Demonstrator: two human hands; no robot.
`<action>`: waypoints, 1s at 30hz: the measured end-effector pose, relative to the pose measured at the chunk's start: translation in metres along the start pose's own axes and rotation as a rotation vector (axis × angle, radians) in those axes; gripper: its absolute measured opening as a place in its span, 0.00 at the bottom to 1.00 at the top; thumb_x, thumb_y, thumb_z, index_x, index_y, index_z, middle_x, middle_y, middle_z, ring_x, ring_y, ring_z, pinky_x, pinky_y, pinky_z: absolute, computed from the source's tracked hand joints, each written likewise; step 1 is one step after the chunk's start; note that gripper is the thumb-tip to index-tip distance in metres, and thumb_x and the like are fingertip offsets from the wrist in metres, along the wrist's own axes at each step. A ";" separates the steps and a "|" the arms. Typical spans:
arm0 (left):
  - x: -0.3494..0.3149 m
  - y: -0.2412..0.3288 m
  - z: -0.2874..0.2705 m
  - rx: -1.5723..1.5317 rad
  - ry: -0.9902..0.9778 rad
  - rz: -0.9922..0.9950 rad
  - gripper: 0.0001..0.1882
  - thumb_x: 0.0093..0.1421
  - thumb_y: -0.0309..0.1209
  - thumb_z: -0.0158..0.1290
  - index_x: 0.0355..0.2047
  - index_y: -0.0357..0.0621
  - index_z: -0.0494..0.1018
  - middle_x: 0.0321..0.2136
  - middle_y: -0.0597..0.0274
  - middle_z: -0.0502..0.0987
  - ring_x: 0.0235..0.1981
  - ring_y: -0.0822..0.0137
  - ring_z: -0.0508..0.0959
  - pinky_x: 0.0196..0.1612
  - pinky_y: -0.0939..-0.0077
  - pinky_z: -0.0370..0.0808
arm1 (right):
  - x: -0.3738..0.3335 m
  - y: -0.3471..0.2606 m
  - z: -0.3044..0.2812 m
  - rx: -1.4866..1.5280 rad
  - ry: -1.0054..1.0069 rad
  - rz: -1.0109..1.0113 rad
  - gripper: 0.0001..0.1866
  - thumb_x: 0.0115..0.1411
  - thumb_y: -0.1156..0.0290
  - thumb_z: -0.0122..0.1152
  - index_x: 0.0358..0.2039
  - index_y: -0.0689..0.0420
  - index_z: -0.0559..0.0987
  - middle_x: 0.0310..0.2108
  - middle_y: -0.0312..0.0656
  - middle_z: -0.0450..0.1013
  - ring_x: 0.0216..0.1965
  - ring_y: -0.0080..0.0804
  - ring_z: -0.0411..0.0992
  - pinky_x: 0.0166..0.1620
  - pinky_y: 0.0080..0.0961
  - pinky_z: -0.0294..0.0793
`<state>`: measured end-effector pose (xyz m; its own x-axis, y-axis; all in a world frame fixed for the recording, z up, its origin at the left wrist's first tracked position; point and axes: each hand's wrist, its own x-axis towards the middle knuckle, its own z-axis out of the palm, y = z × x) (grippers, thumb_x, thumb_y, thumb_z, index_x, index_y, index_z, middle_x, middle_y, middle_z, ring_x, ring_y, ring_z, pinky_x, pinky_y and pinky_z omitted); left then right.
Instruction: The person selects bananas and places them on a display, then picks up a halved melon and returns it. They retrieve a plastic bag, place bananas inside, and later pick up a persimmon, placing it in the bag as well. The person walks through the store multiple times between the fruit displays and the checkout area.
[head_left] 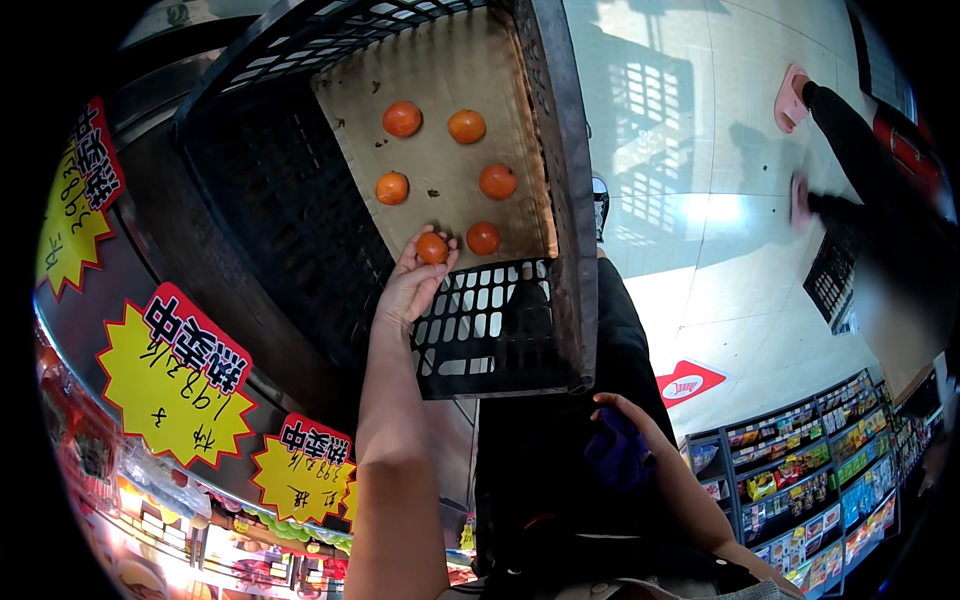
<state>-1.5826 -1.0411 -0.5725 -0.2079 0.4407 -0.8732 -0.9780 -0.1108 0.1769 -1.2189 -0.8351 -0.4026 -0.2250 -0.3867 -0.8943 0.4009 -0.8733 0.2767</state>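
Note:
My left hand (415, 275) reaches into a black plastic crate (566, 200) and has its fingers closed round an orange-red persimmon (432, 248). Several more persimmons lie apart from one another on a brown cardboard sheet (440, 80) in the crate. The closest is a persimmon (483, 238) just right of my left hand; another persimmon (392, 188) lies beyond it to the left. Low beside my dark-clothed leg, my right hand (632, 415) grips a bunched purple cloth (615, 450). Some of its fingers are hidden.
Yellow starburst price signs (175, 385) line a dark counter edge on the left, above lit produce. Shelves of packaged goods (800, 470) stand at lower right. A person in pink slippers (790, 100) is on the tiled floor (690, 200). A red arrow sticker (690, 382) marks the floor.

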 end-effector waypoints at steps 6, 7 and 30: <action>0.000 0.011 0.008 -0.222 0.091 -0.085 0.25 0.55 0.12 0.51 0.53 0.41 0.66 0.45 0.52 0.71 0.47 0.59 0.75 0.56 0.68 0.74 | 0.002 0.004 -0.001 0.066 0.004 0.012 0.24 0.68 0.54 0.48 0.56 0.59 0.69 0.42 0.43 0.75 0.40 0.27 0.75 0.44 0.22 0.76; 0.008 0.010 -0.010 -0.157 0.117 -0.083 0.23 0.56 0.14 0.52 0.53 0.41 0.67 0.44 0.52 0.71 0.46 0.59 0.75 0.55 0.69 0.74 | 0.002 0.005 -0.001 0.066 0.004 0.013 0.24 0.68 0.54 0.48 0.56 0.59 0.69 0.42 0.44 0.75 0.40 0.27 0.75 0.44 0.22 0.76; 0.015 -0.063 0.065 2.028 0.310 0.788 0.36 0.48 0.32 0.62 0.59 0.46 0.62 0.56 0.50 0.62 0.60 0.47 0.60 0.63 0.49 0.54 | 0.005 0.006 0.005 0.084 -0.002 0.032 0.22 0.70 0.56 0.45 0.55 0.58 0.70 0.43 0.45 0.75 0.41 0.30 0.75 0.45 0.25 0.77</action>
<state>-1.5250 -0.9692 -0.5675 -0.6527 0.6474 -0.3934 0.5446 0.7620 0.3503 -1.2215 -0.8438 -0.4036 -0.2149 -0.4156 -0.8838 0.3326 -0.8820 0.3339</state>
